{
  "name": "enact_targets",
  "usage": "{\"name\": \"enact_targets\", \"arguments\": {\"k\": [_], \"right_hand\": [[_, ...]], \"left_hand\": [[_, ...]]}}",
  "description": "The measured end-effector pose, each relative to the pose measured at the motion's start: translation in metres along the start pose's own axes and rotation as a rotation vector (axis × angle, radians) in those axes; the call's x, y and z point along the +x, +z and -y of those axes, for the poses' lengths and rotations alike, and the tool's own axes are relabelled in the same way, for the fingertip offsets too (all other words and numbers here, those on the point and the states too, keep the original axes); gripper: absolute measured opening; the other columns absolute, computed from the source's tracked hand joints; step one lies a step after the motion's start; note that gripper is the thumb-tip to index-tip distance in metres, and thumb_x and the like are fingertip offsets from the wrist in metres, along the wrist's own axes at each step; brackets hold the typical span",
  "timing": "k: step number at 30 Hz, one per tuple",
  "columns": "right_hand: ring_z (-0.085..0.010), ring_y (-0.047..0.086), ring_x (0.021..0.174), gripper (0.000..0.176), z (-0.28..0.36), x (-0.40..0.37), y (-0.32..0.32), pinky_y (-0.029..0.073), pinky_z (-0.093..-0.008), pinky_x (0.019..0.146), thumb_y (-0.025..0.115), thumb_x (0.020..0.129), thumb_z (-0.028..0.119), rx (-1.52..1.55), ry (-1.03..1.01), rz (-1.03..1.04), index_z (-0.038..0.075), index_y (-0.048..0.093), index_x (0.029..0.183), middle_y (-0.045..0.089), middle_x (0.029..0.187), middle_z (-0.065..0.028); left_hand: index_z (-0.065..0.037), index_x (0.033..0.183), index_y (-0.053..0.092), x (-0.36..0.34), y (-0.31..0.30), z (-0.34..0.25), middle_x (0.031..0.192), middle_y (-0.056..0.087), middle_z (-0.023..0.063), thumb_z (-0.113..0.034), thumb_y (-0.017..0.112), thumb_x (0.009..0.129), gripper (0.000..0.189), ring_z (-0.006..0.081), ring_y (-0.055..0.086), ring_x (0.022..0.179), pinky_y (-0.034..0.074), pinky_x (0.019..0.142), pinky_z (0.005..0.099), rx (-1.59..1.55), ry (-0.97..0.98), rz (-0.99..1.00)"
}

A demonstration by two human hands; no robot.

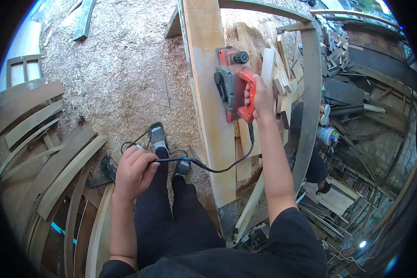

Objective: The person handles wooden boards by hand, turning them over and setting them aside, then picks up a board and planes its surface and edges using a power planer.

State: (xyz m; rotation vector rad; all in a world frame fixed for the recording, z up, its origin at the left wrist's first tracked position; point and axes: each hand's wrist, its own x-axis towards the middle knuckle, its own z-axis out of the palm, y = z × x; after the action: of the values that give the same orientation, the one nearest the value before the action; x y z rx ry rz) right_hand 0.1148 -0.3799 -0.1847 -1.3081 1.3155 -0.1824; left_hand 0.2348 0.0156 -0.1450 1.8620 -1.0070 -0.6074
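A red and grey electric hand planer (232,83) rests on a long pale wooden board (206,51). My right hand (263,98) is wrapped round the planer's rear handle. From the handle a black power cord (213,170) loops down and across to the left. My left hand (135,172) grips this cord, away from the board, above my legs. Blue tape shows on the cord to the right of that hand. The planer's underside and cutter are hidden against the board.
Wood shavings (116,69) cover the ground. Curved planks (69,171) are stacked at the left. Loose offcuts (282,78) lie right of the board, beside a wooden frame beam (310,92). Paint buckets (327,135) stand farther right. Part of another person (316,169) shows at the lower right.
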Motion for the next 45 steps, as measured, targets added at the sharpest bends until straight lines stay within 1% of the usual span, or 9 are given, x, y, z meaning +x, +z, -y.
{"name": "enact_targets", "arguments": {"k": [8,9,18,25,28,32,36,40,45], "right_hand": [[-0.0112,0.051,0.045,0.042,0.072,0.079,0.043,0.043,-0.0271,0.042,0.053,0.102,0.046,-0.059,-0.036,0.059,0.01,0.061,0.08,0.058,0.062,-0.0019],[-0.0127,0.051,0.045,0.042,0.08,0.091,0.049,0.042,-0.0301,0.042,0.055,0.096,0.045,-0.038,-0.042,0.059,0.01,0.06,0.074,0.058,0.062,-0.0024],[-0.0141,0.053,0.051,0.041,0.157,0.167,0.108,0.047,-0.0343,0.051,0.053,0.098,0.045,-0.119,-0.149,0.056,0.009,0.061,0.081,0.06,0.067,-0.0033],[-0.0158,0.05,0.051,0.04,0.171,0.169,0.12,0.045,-0.0376,0.052,0.051,0.099,0.044,0.031,-0.114,0.087,0.009,0.058,0.08,0.055,0.065,-0.0031],[-0.0144,0.05,0.051,0.038,0.143,0.128,0.093,0.044,-0.0343,0.051,0.053,0.098,0.044,0.079,-0.103,0.142,0.011,0.06,0.08,0.055,0.065,-0.0014],[-0.0086,0.05,0.051,0.04,0.076,0.032,0.043,0.043,-0.0255,0.047,0.049,0.104,0.045,0.042,-0.153,0.139,0.009,0.065,0.096,0.055,0.066,0.0007],[-0.0094,0.051,0.05,0.041,-0.032,-0.067,-0.03,0.044,-0.0267,0.046,0.048,0.106,0.041,0.048,-0.135,0.118,0.005,0.066,0.098,0.056,0.067,-0.001],[-0.0109,0.052,0.049,0.039,-0.138,-0.177,-0.095,0.044,-0.0275,0.046,0.05,0.107,0.037,0.054,0.044,0.025,0.004,0.063,0.089,0.057,0.065,-0.0026],[-0.0116,0.055,0.052,0.041,-0.262,-0.298,-0.163,0.046,-0.0282,0.05,0.051,0.108,0.037,0.055,0.167,-0.046,0.003,0.062,0.088,0.06,0.07,-0.005]], "left_hand": [[-0.003,0.093,0.067,0.011,-0.022,0.014,0.078,0.06,0.0089,-0.002,0.075,0.084,0.012,0.0286,0.055,0.072,0.045,0.066,0.0405,0.012,-0.02,-0.103],[-0.003,0.094,0.068,0.011,-0.024,0.015,0.078,0.06,0.0092,-0.001,0.075,0.085,0.012,0.0287,0.055,0.072,0.045,0.066,0.0406,0.017,-0.03,-0.112],[0.0,0.097,0.068,0.011,-0.031,0.025,0.081,0.061,0.0115,0.0,0.073,0.089,0.01,0.0308,0.056,0.074,0.045,0.066,0.0415,0.06,-0.038,-0.217],[0.0,0.097,0.067,0.0,-0.031,0.023,0.08,0.061,0.0115,0.0,0.071,0.09,0.009,0.0306,0.057,0.073,0.045,0.066,0.0415,0.049,-0.008,-0.201],[-0.001,0.095,0.066,-0.027,-0.034,0.025,0.078,0.06,0.0105,-0.005,0.074,0.088,0.012,0.0298,0.056,0.072,0.045,0.065,0.0411,0.028,-0.033,-0.144],[-0.003,0.092,0.066,-0.067,-0.03,0.019,0.074,0.058,0.0082,-0.019,0.081,0.083,0.023,0.0282,0.056,0.069,0.045,0.065,0.0404,0.004,-0.026,0.044],[-0.006,0.088,0.066,-0.104,-0.009,-0.001,0.074,0.058,0.0068,-0.027,0.083,0.081,0.028,0.0282,0.056,0.069,0.045,0.066,0.0412,-0.027,0.006,0.201],[-0.01,0.083,0.064,-0.137,0.031,-0.033,0.073,0.058,0.0039,-0.028,0.085,0.08,0.028,0.0262,0.055,0.07,0.043,0.065,0.0408,-0.026,0.035,0.32],[-0.012,0.077,0.061,-0.175,0.092,-0.073,0.07,0.056,0.002,-0.03,0.085,0.081,0.03,0.0244,0.055,0.07,0.042,0.066,0.0397,-0.048,0.113,0.487]]}}
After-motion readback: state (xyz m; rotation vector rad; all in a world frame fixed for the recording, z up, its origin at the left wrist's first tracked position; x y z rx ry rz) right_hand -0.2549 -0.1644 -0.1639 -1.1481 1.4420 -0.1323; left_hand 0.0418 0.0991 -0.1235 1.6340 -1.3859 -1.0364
